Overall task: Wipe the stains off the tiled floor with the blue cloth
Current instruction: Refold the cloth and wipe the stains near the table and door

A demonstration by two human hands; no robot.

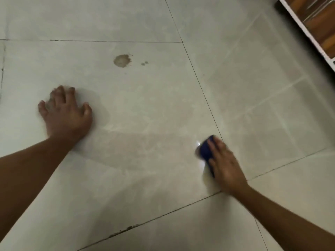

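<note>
Wiping underway, brown stain not yet reached

The right hand [223, 163] presses the blue cloth [205, 151] flat on the tiled floor [145, 124] (fingers spread over it); the left hand [66, 113] braces, empty. Next, probably, toward the brown stain [122, 60], well apart.

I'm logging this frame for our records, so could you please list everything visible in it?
tiled floor: one, pale grey, fills the view
large stain: one, brown, far part of the middle tile
small spots: two, dark, just right of the large stain
blue cloth: one, dark blue, under the right hand
frame: one, white, top right corner, wood-brown behind it
left hand: one, spread flat on the tile
right hand: one, pressing the cloth, blurred
</note>
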